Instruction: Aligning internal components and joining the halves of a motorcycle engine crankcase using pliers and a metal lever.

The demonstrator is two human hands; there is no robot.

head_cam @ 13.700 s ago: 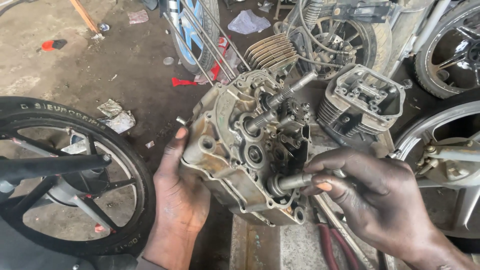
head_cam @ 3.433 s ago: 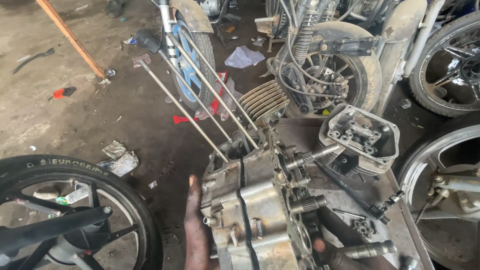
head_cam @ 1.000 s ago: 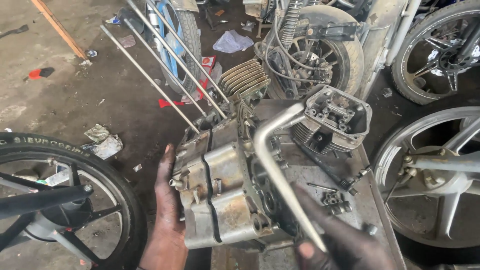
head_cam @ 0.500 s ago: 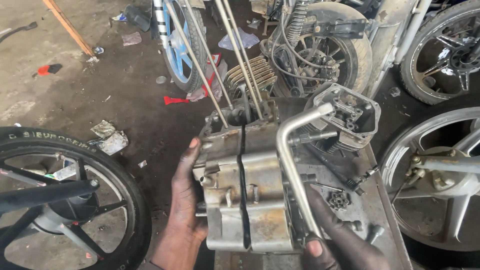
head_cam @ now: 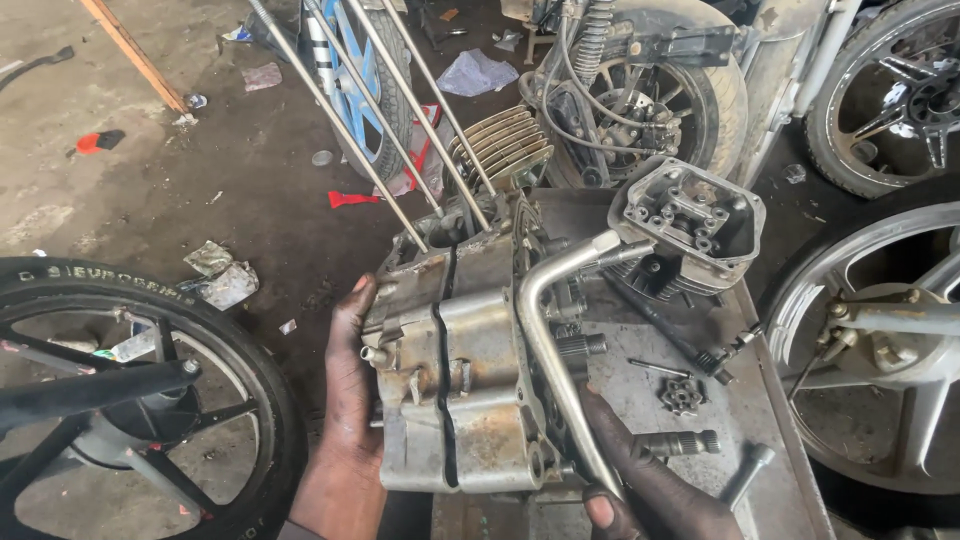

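A dirty grey motorcycle engine crankcase (head_cam: 455,390) stands on a metal workbench (head_cam: 680,440), with several long studs (head_cam: 400,110) rising from its top. My left hand (head_cam: 348,400) lies flat against the case's left side and steadies it. My right hand (head_cam: 650,485) grips the lower end of a bent metal lever (head_cam: 550,340) that runs up the case's right side. A cylinder head (head_cam: 690,225) lies just behind on the bench, and a finned cylinder (head_cam: 500,145) beyond it.
A small sprocket (head_cam: 682,395), a splined shaft (head_cam: 675,442) and loose bolts lie on the bench to the right. A black wheel with tyre (head_cam: 120,400) is at the left, a silver alloy wheel (head_cam: 880,340) at the right. Motorcycles stand behind on the littered concrete floor.
The crankcase has been turned from its open side up onto its edge, with the studs now pointing up. My right hand has taken hold of the bent lever.
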